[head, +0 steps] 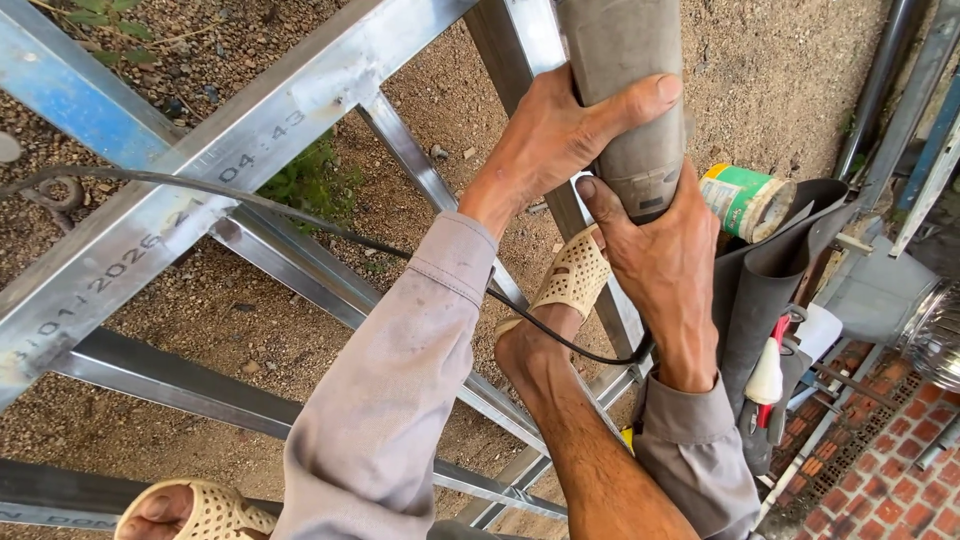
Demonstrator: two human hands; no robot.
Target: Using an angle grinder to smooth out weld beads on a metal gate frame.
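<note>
while we look down past our own arms, a steel frame of square tubes fills most of the view, its bars running slantwise over gravel. one wide bar crosses from lower left to upper centre, with thinner bars branching under it. our foot in a woven sandal stands on one of the thin bars near the middle, and a second sandal shows at the bottom left edge, on another bar.

next in size, a grey tool comes down from the top edge at centre, held upright over the frame. we cannot see its working end. our left hand wraps round its body from the left, thumb laid across the front, fingers closed on it. our right hand grips its lower end from below, thumb up against the left side, fingers curled behind it. a black cord runs from the left edge, passes behind the left sleeve and curves to the right wrist.

to the right, dark sheets lean rolled beside the right hand, and brick paving shows in the corner. a green can lies tipped just right of the tool. a small white-and-red tool sits against the sheets, near the right sleeve.
</note>
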